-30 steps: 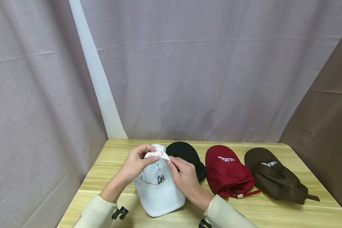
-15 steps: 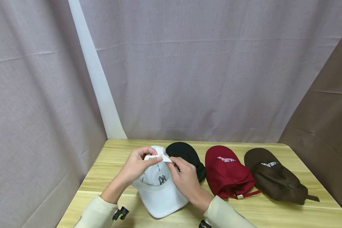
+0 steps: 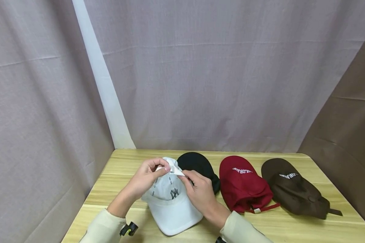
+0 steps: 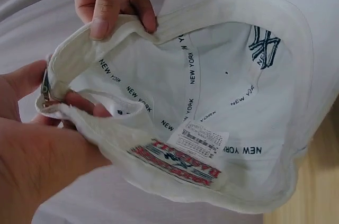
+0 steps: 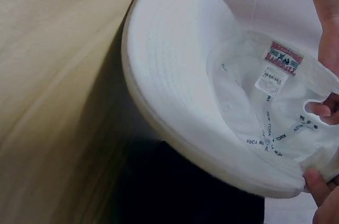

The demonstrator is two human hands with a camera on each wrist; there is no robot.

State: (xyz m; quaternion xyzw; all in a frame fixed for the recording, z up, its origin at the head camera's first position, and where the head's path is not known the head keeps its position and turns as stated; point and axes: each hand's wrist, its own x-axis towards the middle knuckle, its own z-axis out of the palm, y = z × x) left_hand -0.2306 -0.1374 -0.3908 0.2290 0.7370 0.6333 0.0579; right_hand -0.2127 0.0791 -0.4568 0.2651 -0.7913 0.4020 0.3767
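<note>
A white baseball cap (image 3: pixel 175 216) is held with its inside facing up and its brim toward me. My left hand (image 3: pixel 146 175) pinches the back strap beside the metal buckle (image 4: pixel 45 83); some of its fingers reach through the back opening, as the left wrist view shows. Thumb and fingers of my right hand (image 3: pixel 199 192) pinch the cap's band to the right of the buckle. Inside, a white label (image 4: pixel 198 139) and a red-lettered patch (image 4: pixel 177 163) show. Whether the brim touches the table cannot be told.
A black cap (image 3: pixel 194 162) lies just behind the white one, partly covered. Farther right on the wooden table (image 3: pixel 127 157) are a red cap (image 3: pixel 244 182) with its strap loose and a dark brown cap (image 3: pixel 301 192). Grey curtains (image 3: pixel 200 84) enclose the table.
The strap and buckle have turned between my fingers, so the buckle now shows beside my left thumb. The cap's brim has shifted slightly right and toward me. Both hands keep their hold.
</note>
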